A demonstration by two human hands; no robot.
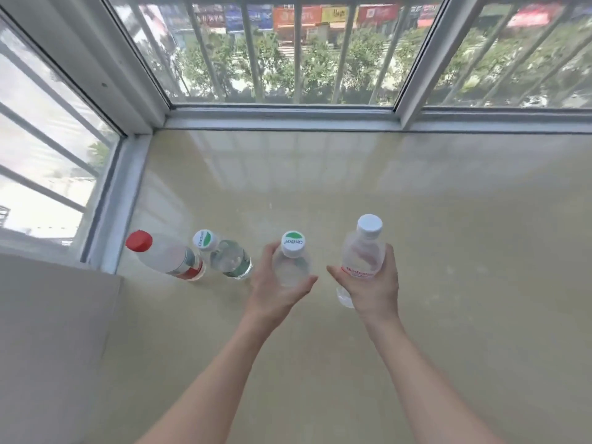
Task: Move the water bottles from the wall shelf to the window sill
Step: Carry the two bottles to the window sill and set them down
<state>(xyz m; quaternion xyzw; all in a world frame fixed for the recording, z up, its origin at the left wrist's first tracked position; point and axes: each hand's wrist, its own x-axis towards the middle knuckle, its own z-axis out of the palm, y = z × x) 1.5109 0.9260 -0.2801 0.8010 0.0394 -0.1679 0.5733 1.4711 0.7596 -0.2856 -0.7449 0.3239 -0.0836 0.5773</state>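
1. Four water bottles in view, in a rough row along the near left part of the window sill (pixel 416 219); wall shelf not in view
2. Red-capped bottle (pixel 166 256) stands leftmost, near the sill's corner; just beside it on the right, possibly touching, a green-and-white-capped bottle (pixel 229 259). Both stand free, no hand on them
3. Left hand (pixel 278 293) is wrapped around a second green-and-white-capped bottle (pixel 292 261), thumb on the right, fingers on the left. Long axis upright, cap toward the camera. Base hidden by the hand; cannot tell if it rests on the sill
4. Right hand (pixel 371 288) grips a white-capped bottle with red lettering (pixel 363 251) at mid-body, thumb toward the left. Axis near upright, top leaning slightly away. Base shows below the hand; contact with the sill unclear
5. Judgement: both bottles sit directly over the sill, each in its own hand, extending the row rightward; the next move is probably straight down, then release
6. Risk: left-hand bottle is near its standing neighbour
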